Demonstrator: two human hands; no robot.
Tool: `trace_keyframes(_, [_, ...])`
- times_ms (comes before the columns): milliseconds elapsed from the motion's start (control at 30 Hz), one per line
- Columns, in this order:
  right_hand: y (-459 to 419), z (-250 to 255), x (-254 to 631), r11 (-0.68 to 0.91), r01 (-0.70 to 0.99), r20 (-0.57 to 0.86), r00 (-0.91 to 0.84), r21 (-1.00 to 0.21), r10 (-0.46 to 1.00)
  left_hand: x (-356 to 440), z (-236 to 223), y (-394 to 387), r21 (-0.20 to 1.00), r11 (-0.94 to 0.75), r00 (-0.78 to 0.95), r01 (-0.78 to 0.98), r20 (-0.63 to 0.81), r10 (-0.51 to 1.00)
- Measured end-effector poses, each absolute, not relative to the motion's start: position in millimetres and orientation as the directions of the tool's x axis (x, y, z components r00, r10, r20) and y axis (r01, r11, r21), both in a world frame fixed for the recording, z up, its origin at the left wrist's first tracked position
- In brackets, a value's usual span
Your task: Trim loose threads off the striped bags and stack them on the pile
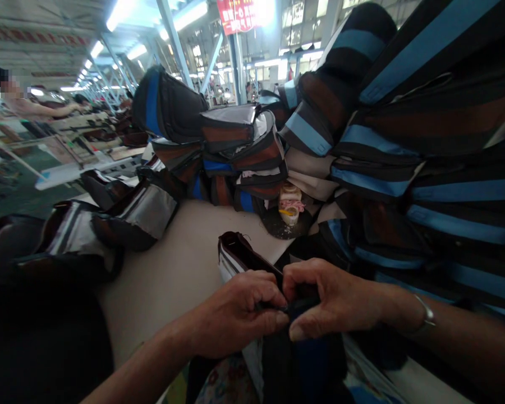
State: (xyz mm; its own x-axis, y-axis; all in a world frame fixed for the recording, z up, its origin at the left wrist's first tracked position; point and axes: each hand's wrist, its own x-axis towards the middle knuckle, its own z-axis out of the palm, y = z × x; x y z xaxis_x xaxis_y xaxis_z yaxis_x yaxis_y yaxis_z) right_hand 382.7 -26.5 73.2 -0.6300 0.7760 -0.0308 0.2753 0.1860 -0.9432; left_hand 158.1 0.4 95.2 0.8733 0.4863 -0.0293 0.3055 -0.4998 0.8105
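Both hands meet on a dark fabric bag piece [305, 359] with a blue stripe, close in front of my body. My left hand [246, 308] pinches its upper edge between thumb and curled fingers. Just beside it, my right hand [324, 303] grips the same edge, thumb and forefinger bent towards the left thumb; a bracelet [425, 311] circles that wrist. Behind the hands, a maroon-lined opening [239, 247] with a silvery side shows; whether it belongs to the same bag I cannot tell. Fingertips partly hide the edge they hold.
Stacked black and brown bag pieces with light blue bands [467, 219] rise at the right, more [244, 134] at the back. Silver-lined pieces [147, 210] lie left on the pale table [164, 280]. A small jar [290, 213] stands behind my hands. Another person [29, 109] works far left.
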Motion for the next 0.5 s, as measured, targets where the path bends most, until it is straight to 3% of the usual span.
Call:
trace_keyframes(167, [-37, 63, 376, 0.088, 0.199, -0.028, -0.514, -0.976, 0.857, 161, 92, -7, 0.777, -0.528, 0.832, 0.344, 0.009, 0.555])
trace_keyframes(233, [-41, 58, 374, 0.126, 0.22, 0.009, -0.464, -0.967, 0.886, 160, 90, -10, 0.744, -0.568, 0.821, 0.351, 0.047, 0.569])
trace_keyframes(300, [-46, 55, 372, 0.265, 0.261, 0.134, -0.431, -0.928, 0.892, 159, 89, -11, 0.722, -0.6, 0.824, 0.345, 0.073, 0.562])
trace_keyframes(433, [-49, 55, 372, 0.693, 0.312, 0.519, -0.484, -0.649, 0.704, 157, 97, -6, 0.785, -0.534, 0.872, 0.314, -0.017, 0.488])
trace_keyframes(500, [-50, 57, 375, 0.817, 0.342, 0.567, -0.594, -0.465, 0.571, 158, 101, -2, 0.809, -0.482, 0.889, 0.335, -0.102, 0.447])
